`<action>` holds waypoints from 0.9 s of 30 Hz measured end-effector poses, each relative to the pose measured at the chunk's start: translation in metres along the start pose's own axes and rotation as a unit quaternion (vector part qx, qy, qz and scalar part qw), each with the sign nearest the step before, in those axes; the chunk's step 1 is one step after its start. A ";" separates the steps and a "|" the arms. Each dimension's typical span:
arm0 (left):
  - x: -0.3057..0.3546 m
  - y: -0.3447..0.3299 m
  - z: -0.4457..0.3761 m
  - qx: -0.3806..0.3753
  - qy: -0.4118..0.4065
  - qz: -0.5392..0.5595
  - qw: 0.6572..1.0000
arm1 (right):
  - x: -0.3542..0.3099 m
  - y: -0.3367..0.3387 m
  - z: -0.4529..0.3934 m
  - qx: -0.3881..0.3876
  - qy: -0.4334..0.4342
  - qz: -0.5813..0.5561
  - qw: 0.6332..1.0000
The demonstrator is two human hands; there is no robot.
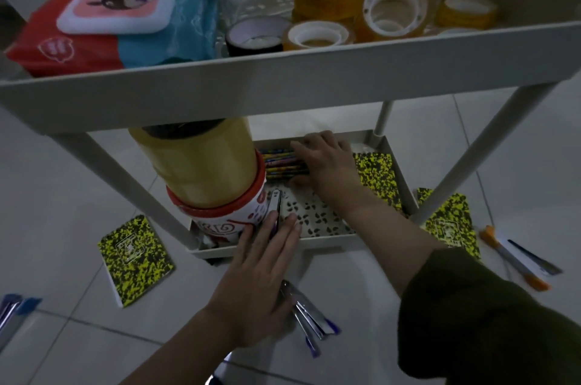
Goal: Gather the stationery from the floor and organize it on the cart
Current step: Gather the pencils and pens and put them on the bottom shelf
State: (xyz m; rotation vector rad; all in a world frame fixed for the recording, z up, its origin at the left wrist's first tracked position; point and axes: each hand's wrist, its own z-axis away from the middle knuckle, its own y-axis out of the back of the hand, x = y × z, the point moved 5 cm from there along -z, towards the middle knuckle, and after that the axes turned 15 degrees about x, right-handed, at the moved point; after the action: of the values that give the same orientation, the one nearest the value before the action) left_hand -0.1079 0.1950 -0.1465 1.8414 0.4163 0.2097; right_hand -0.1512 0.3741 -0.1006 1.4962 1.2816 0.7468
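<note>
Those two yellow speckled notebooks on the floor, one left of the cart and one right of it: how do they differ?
The left notebook lies fully in the open on the tiles, clear of the cart; the right notebook is partly hidden behind the cart's leg. The left one lies alone, while the right one has orange-capped pens lying just beside it. Both are shut, flat on the floor, and have the same yellow-and-black speckled cover with a label.

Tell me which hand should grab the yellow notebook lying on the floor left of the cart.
Left, probably. The left hand lies at the tray's front edge, nearer that notebook; the right hand reaches deep inside the tray onto the crayons.
</note>
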 end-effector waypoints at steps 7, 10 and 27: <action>-0.001 -0.001 -0.001 -0.006 -0.002 0.006 1.000 | 0.011 0.001 0.017 0.029 -0.062 -0.062 0.996; 0.000 0.000 -0.001 -0.004 0.000 0.014 1.000 | 0.002 -0.006 0.013 0.020 -0.045 -0.097 0.994; 0.000 0.004 -0.001 -0.026 0.002 0.052 0.998 | 0.024 -0.003 0.020 0.034 -0.156 0.028 0.987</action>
State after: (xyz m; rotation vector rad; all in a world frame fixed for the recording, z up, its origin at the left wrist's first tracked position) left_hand -0.1077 0.1947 -0.1421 1.8130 0.3149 0.2925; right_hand -0.1282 0.3908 -0.1130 1.6374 1.0395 0.4832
